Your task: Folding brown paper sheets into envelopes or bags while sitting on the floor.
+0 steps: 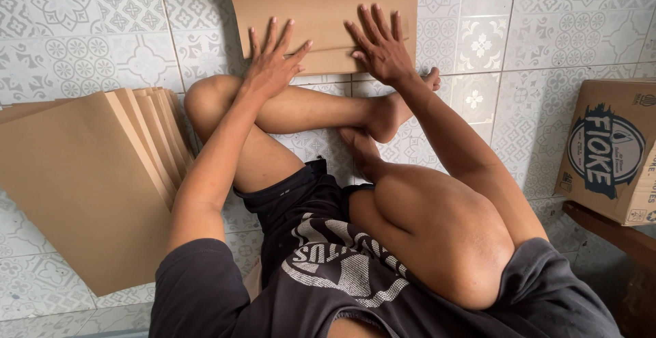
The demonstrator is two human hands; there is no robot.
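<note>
A person is sitting cross-legged on a patterned tiled floor (82, 30), seen from above by the camera on their own head, and is pressing both hands flat on a brown cardboard sheet (321, 3) lying on the floor just beyond their feet. The left hand (273, 61) is spread wide, fingers splayed, palm down on the sheet's near edge, gripping nothing; the right hand (379, 47) is likewise opened wide and flat, resting on the same sheet just beside the left. A narrow strip along the near edge appears to be folded over (the crease line is showing under the fingers), so the folding of this sheet seems to be under way rather than finished, and the piece is still lying flat, not yet shaped into a box. To the person's left, a fanned stack of flat cardboard sheets (89, 174) is lying on the floor, well apart from the hands; whether these are done or waiting cannot be told. At the right edge, a printed cardboard box (611, 150) is sitting on a dark wooden ledge (615, 232); its top is appearing closed, so its contents are hidden.
</note>
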